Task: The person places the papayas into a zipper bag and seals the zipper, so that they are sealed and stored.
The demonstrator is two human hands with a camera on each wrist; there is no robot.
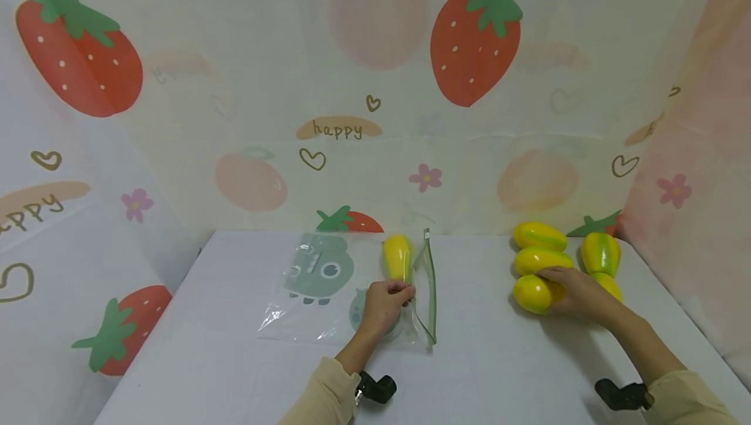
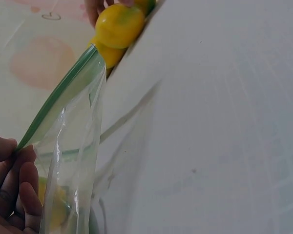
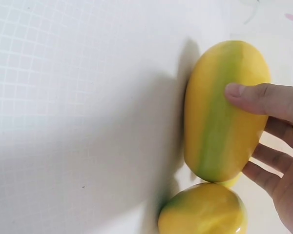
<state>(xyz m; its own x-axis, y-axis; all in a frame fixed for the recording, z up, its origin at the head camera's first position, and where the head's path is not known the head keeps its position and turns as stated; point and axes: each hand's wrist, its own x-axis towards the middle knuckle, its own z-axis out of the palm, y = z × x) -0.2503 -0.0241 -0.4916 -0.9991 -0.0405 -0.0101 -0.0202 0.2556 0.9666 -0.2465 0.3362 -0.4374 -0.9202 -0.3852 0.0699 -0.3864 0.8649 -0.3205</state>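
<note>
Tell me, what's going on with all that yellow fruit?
A person's left grip pinches the open bag by its green edge; one fruit is inside. The right grip holds another fruit, over on the right side of the table. Two fruits lie just behind it, and two more are off to its right.

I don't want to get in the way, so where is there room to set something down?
The table is bare between the clear bag and the yellow fruits, and left of the bag. It's crowded at the right, where the right hand grips one fruit among others.
</note>
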